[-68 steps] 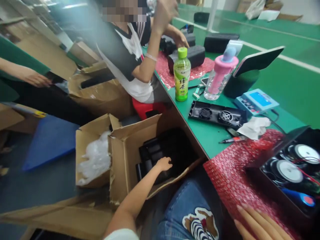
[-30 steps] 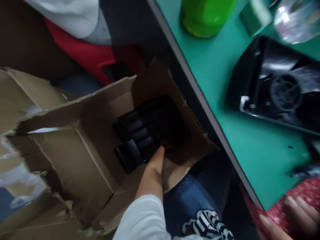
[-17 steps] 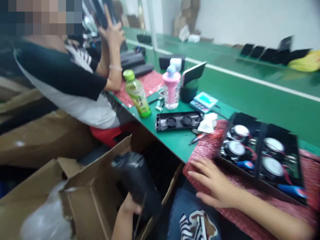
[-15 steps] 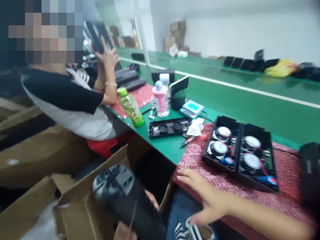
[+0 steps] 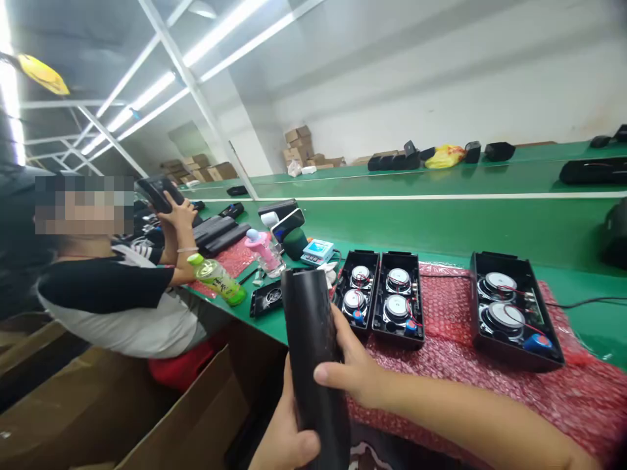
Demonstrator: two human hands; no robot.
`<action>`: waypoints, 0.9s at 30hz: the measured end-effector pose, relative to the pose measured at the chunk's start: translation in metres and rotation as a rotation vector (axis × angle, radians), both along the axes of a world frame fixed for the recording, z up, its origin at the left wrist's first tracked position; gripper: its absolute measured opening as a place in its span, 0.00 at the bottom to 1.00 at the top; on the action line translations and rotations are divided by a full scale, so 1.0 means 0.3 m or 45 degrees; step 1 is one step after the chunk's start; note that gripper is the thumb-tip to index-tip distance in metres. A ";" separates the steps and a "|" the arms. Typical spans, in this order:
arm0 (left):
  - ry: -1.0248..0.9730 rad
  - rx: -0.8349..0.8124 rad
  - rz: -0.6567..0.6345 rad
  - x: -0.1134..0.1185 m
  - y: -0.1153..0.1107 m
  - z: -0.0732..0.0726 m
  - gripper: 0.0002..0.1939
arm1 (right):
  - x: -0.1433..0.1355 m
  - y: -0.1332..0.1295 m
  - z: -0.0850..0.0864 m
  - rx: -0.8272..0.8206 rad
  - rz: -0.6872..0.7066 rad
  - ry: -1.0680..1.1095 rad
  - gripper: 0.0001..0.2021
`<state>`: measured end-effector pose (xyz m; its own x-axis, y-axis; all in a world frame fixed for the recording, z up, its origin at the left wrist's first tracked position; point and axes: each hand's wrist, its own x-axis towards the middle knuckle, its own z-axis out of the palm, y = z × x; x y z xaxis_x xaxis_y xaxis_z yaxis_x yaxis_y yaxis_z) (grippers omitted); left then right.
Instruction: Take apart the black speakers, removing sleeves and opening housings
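Observation:
A long black speaker housing (image 5: 313, 352) stands nearly upright in front of me, held in both hands. My left hand (image 5: 289, 427) is closed around its lower left side, thumb across the front. My right hand (image 5: 356, 369) grips the right side higher up, its thumb also on the front. Just behind, two open speaker boxes (image 5: 375, 333) lie side by side on red bubble wrap (image 5: 443, 313), showing round drivers, red wires and blue parts. Another open speaker box (image 5: 519, 352) lies farther right. An empty-looking black shell (image 5: 259, 301) is partly hidden behind the housing.
A green drink bottle (image 5: 218, 281), a pink-topped bottle (image 5: 267, 251) and a small display device (image 5: 317, 249) stand on the green bench (image 5: 392, 225). A co-worker (image 5: 112, 294) at left holds a black casing. An open carton (image 5: 196, 418) is below the bench edge at left.
The housing has risen from beside the carton to upright before me. My right hand, open over the bubble wrap earlier, now grips it too. My view has tilted up.

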<state>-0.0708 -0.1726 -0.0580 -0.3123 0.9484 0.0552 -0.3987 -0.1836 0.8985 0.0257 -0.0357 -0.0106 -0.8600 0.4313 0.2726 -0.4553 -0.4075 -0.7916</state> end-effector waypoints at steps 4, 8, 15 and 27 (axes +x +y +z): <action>0.001 0.041 0.035 0.030 0.080 0.041 0.54 | -0.021 0.063 -0.011 -0.081 -0.108 -0.110 0.48; -0.119 0.124 -0.101 0.032 0.113 0.021 0.48 | -0.020 0.122 -0.004 0.086 -0.202 -0.061 0.44; -0.334 0.176 -0.233 0.021 0.140 -0.128 0.48 | 0.219 0.350 0.118 1.856 -0.419 -0.504 0.24; -0.482 0.174 -0.113 0.011 0.151 -0.319 0.40 | 0.381 0.725 -0.093 2.353 -0.070 -0.881 0.25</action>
<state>-0.0676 -0.1274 -0.1539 -0.2519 0.9645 0.0796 -0.7163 -0.2411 0.6548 0.1401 0.1818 -0.0386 -0.9958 0.0883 0.0246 0.0826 0.9807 -0.1770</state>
